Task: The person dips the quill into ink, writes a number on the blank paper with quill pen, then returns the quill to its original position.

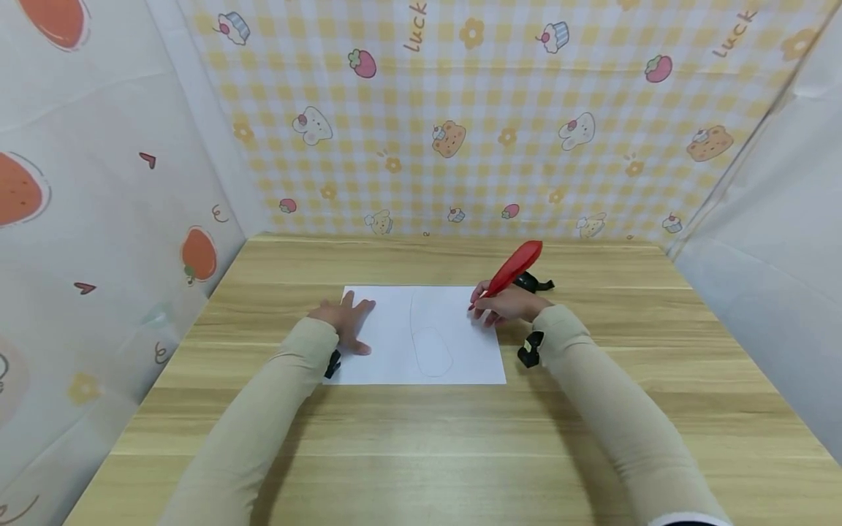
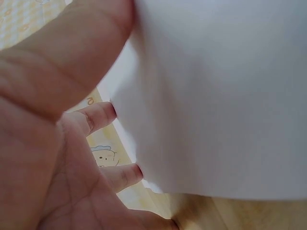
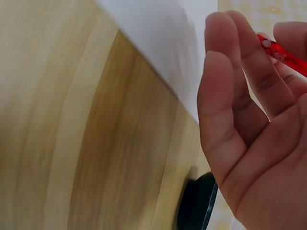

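A white sheet of paper (image 1: 388, 351) lies on the table, bearing a thin pencil-like line and a rounded loop. My left hand (image 1: 343, 321) rests spread over its left edge; in the left wrist view, the fingertips (image 2: 132, 172) press on the paper's margin. At the sheet's right side, my right hand (image 1: 508, 302) pinches a red feather pen (image 1: 517, 264) between thumb and fingers, plume leaning up and to the right. Its tip points down at the paper's upper right part. The right wrist view shows the pen's patterned red barrel (image 3: 283, 58) partly hidden by the fingers.
A glossy black object (image 1: 526, 282) with a thin arm sits on the wood-grain table (image 1: 421, 453) just behind my right hand. A yellow checked cloth (image 1: 421, 95) hangs at the table's back edge, with pale sheets at both sides.
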Tool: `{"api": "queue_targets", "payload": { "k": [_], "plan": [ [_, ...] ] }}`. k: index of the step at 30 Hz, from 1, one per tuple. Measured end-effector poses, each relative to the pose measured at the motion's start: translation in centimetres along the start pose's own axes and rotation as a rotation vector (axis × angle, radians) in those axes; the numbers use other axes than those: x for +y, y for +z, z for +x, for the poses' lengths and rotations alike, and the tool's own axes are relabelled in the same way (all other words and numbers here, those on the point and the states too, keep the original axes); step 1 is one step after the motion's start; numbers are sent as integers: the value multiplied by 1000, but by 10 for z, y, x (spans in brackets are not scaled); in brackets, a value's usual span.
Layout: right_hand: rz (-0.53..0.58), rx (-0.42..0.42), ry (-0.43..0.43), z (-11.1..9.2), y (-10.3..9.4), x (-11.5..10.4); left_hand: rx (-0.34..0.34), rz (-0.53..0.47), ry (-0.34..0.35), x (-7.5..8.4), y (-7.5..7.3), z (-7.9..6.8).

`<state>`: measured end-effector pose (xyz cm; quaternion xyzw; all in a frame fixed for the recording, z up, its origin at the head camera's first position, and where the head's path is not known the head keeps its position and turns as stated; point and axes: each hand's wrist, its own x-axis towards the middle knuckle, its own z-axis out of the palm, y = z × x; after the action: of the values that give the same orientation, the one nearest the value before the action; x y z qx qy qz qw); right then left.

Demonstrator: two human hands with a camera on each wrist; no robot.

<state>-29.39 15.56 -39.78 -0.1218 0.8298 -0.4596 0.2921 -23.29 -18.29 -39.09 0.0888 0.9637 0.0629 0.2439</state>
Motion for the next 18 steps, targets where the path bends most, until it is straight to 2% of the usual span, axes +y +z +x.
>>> {"api": "queue_targets", "payload": {
  "k": [5,10,13,18],
  "plan": [
    [47,52,-29,-2,-8,8,-6,-2,-2,0,-1,1],
    [76,136,-112,-4,-15,17,1,3,-1,0,-2,1],
    [65,194,-157,-5,-17,23,1,2,0,0,-1,1],
    [-38,319,-210,-11,-25,26,-2,5,-1,-1,1,2]
  ]
}}
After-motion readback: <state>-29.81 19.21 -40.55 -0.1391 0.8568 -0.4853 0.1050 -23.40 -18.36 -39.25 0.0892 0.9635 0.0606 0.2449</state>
